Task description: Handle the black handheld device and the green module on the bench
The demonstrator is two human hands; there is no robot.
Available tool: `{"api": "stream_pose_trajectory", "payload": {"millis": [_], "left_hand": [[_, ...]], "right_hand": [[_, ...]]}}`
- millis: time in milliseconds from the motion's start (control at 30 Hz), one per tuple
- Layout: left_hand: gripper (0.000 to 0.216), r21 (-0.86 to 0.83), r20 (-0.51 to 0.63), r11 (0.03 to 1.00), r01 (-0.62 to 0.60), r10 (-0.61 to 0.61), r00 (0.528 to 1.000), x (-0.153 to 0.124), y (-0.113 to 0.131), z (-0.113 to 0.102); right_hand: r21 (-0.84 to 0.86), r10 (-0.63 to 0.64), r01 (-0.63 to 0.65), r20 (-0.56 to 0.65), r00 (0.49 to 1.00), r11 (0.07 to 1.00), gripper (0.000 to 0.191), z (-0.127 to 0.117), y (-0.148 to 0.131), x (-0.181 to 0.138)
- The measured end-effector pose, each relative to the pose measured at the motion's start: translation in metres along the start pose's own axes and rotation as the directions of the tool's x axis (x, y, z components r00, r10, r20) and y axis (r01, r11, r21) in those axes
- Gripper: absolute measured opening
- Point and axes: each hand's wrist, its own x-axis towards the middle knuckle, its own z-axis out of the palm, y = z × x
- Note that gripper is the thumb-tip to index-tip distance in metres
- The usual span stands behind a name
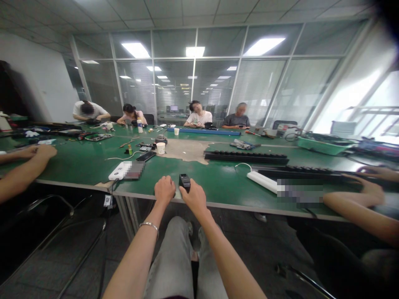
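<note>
My right hand point(195, 196) grips a small black device point(184, 181) at the front edge of the green table point(224, 182). The thumb lies along the device's near end; its far end, with a recessed slot, sticks up past the fingers. Just to the left, my left hand point(165, 190) rests at the table edge with its fingers curled in. Whatever may be inside those fingers is hidden. A small gap separates the left hand from the device.
A white power strip point(120, 171) and dark phone point(146, 156) lie left, near a paper cup point(161, 148). Rightward are a black slotted rail point(246, 158), a long white bar point(262, 182) and a green basket point(324, 145). Co-workers' arms flank me; several people sit opposite.
</note>
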Motion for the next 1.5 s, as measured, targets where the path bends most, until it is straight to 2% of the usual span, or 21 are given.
{"api": "stream_pose_trajectory", "payload": {"millis": [67,167,367,533,667,800,1033,1300,1400,1500], "left_hand": [[0.027,0.001,0.002,1.0,-0.005,0.005,1.0,0.0,0.0,0.001],[0.027,0.013,-0.013,1.0,-0.011,0.011,1.0,0.001,0.0,0.003],[0.025,0.02,-0.04,1.0,-0.014,0.015,0.999,0.0,0.0,0.004],[0.025,0.011,-0.033,1.0,-0.023,0.024,0.999,0.0,0.001,0.004],[0.025,0.006,-0.018,1.0,-0.003,0.004,1.0,0.0,0.002,0.005],[0.024,0.005,-0.021,1.0,-0.012,0.013,1.0,0.0,0.003,0.005],[0.025,0.013,-0.01,1.0,-0.011,0.011,1.0,-0.001,0.005,0.003],[0.025,0.018,-0.021,1.0,-0.015,0.015,1.0,0.0,0.005,0.004],[0.025,0.014,-0.031,1.0,-0.022,0.022,0.999,0.001,0.004,0.007],[0.024,0.009,-0.029,1.0,-0.022,0.022,0.999,0.001,0.004,0.008]], "right_hand": [[0.009,0.02,-0.021,0.012,1.0,1.0,0.033,0.001,0.0,-0.001],[0.035,0.023,-0.022,-0.019,1.0,0.999,0.03,0.0,-0.001,0.0],[0.163,0.041,-0.015,-0.155,0.987,0.986,0.046,-0.018,-0.002,0.016],[0.23,0.104,-0.052,-0.223,0.969,0.972,0.051,-0.034,0.025,0.024],[0.179,0.171,-0.139,-0.179,0.969,0.974,0.05,-0.029,0.057,0.017],[0.109,0.198,-0.184,-0.132,0.971,0.977,0.05,-0.02,0.073,0.01],[0.091,0.149,-0.14,-0.101,0.984,0.986,0.048,-0.013,0.08,0.004],[0.105,0.108,-0.089,-0.186,0.977,0.99,0.073,-0.002,0.092,0.003],[0.089,0.124,-0.11,-0.16,0.979,0.99,0.07,-0.003,0.092,0.0],[0.054,0.163,-0.157,-0.127,0.978,0.986,0.059,-0.007,0.089,-0.002]]}}
